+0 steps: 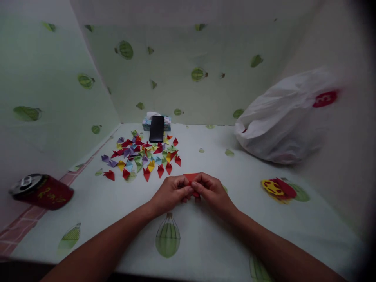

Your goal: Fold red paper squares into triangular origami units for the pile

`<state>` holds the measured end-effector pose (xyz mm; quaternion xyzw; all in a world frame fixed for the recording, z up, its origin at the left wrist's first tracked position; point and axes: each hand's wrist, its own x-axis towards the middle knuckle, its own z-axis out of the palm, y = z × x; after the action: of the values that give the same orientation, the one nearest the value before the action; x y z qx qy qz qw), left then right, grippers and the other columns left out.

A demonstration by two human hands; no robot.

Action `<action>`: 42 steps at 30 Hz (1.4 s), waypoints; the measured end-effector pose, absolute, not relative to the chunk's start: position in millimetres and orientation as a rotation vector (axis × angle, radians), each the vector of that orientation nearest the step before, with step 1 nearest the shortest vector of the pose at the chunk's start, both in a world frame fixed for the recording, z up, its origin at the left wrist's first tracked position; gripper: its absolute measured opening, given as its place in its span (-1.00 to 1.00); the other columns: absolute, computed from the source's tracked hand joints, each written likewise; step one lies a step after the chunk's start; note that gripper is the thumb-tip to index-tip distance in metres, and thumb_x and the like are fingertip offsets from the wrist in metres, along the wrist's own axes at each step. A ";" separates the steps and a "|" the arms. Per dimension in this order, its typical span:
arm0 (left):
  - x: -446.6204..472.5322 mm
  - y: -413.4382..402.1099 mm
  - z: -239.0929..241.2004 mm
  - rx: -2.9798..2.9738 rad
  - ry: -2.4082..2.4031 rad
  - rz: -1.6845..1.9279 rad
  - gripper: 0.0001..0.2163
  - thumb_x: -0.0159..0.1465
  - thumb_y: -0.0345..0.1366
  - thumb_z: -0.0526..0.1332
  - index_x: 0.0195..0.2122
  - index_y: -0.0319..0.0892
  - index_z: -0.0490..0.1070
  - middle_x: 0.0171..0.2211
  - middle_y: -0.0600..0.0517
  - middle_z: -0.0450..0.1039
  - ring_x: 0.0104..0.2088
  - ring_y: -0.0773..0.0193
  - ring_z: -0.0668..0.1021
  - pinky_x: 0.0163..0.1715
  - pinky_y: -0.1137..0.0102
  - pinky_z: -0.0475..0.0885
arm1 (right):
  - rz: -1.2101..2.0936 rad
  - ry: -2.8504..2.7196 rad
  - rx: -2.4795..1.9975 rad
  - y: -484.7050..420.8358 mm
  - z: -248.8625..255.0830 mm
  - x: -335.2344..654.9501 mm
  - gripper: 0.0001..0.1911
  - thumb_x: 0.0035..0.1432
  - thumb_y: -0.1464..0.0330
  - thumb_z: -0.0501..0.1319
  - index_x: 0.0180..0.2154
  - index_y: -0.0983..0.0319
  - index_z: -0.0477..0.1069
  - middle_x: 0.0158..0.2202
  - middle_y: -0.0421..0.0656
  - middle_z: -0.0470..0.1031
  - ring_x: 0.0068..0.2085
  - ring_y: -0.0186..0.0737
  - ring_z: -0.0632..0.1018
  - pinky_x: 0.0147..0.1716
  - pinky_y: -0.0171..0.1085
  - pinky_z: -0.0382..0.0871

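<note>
Between my two hands is a small piece of red paper (190, 178), partly folded, its upper edge showing above my fingers. My left hand (173, 192) pinches it from the left with thumb and fingers. From the other side my right hand (213, 192) pinches it too, and the thumbs nearly meet. The lower part of the paper is mostly hidden by my fingers. Beyond my hands, to the left, lies a spread of small folded paper pieces (151, 165) in red, yellow, purple, green and blue.
A black phone (156, 129) leans on a tissue box (167, 123) at the back. A dark red can (44, 191) stands at the left. On the right are a full white plastic bag (279, 121) and a red and yellow item (277, 189) lying on the patterned tablecloth (205, 243).
</note>
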<state>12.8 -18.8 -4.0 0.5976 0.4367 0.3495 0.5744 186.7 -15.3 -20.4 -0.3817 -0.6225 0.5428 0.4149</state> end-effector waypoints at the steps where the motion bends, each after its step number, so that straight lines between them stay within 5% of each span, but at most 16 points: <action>1: 12.6 -19.0 -4.2 1.412 1.029 0.805 -0.76 0.17 -0.17 0.27 -0.52 -0.19 0.34 -0.62 0.12 0.37 -0.60 0.40 0.38 -0.57 0.48 0.24 | 1.300 -1.625 -0.994 -16.0 -19.8 187.4 -0.67 0.25 0.13 0.22 -0.43 0.23 0.36 -0.52 -0.21 0.46 -0.55 -0.35 0.44 -0.52 -0.33 0.32; 9: 11.9 -19.9 -8.0 1.583 1.077 0.851 -0.79 0.29 -0.21 0.15 -0.47 -0.15 0.32 -0.58 0.11 0.35 -0.56 0.35 0.38 -0.50 0.44 0.26 | 0.922 -1.749 -1.142 -25.7 -14.8 184.7 -0.73 0.32 0.23 0.10 -0.42 0.18 0.34 -0.60 -0.24 0.41 -0.60 -0.31 0.43 -0.55 -0.32 0.27; 14: 6.1 -16.1 -4.8 1.963 1.138 0.821 -0.81 0.24 -0.37 0.17 -0.53 -0.15 0.30 -0.58 0.09 0.37 -0.53 0.32 0.38 -0.48 0.42 0.20 | 1.038 -1.890 -1.137 -15.8 -16.8 188.6 -0.72 0.26 0.24 0.16 -0.48 0.18 0.34 -0.61 -0.22 0.43 -0.58 -0.29 0.41 -0.54 -0.31 0.23; 22: 8.2 -17.1 -2.6 1.610 1.115 0.716 -0.75 0.29 -0.20 0.16 -0.51 -0.13 0.26 -0.62 0.14 0.29 -0.60 0.36 0.31 -0.57 0.46 0.19 | 1.148 -1.775 -1.178 -17.9 -11.4 188.0 -0.64 0.30 0.22 0.11 -0.54 0.17 0.25 -0.68 -0.25 0.36 -0.63 -0.31 0.36 -0.57 -0.31 0.18; 28: 6.8 -14.0 -3.6 1.707 1.224 0.752 -0.74 0.29 -0.19 0.18 -0.51 -0.15 0.30 -0.65 0.14 0.29 -0.61 0.37 0.30 -0.56 0.46 0.18 | 1.488 -1.538 -1.082 -13.1 -16.2 186.4 -0.78 0.26 0.22 0.13 -0.41 0.17 0.29 -0.61 -0.28 0.38 -0.61 -0.34 0.40 -0.56 -0.33 0.28; 37: 16.7 -14.9 -8.5 1.206 1.144 0.873 -0.82 0.17 -0.22 0.32 -0.41 -0.20 0.37 -0.54 0.06 0.50 -0.49 0.31 0.54 -0.42 0.43 0.42 | 1.478 -1.476 -1.122 -11.6 -12.9 189.6 -0.77 0.26 0.27 0.13 -0.45 0.18 0.27 -0.65 -0.31 0.35 -0.68 -0.40 0.33 -0.65 -0.37 0.19; 42: 18.3 -16.1 -6.2 1.119 1.128 0.969 -0.81 0.16 -0.26 0.34 -0.29 -0.20 0.37 -0.49 0.11 0.50 -0.48 0.35 0.55 -0.40 0.45 0.45 | 1.583 -1.366 -0.996 -8.2 -20.2 189.1 -0.87 0.27 0.27 0.13 -0.24 0.20 0.33 -0.56 -0.30 0.41 -0.62 -0.38 0.41 -0.57 -0.35 0.30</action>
<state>18.3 -16.1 -6.2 0.4823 0.4860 0.4175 0.5974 189.1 -8.2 -20.2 -0.3939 -0.5403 0.6260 0.4013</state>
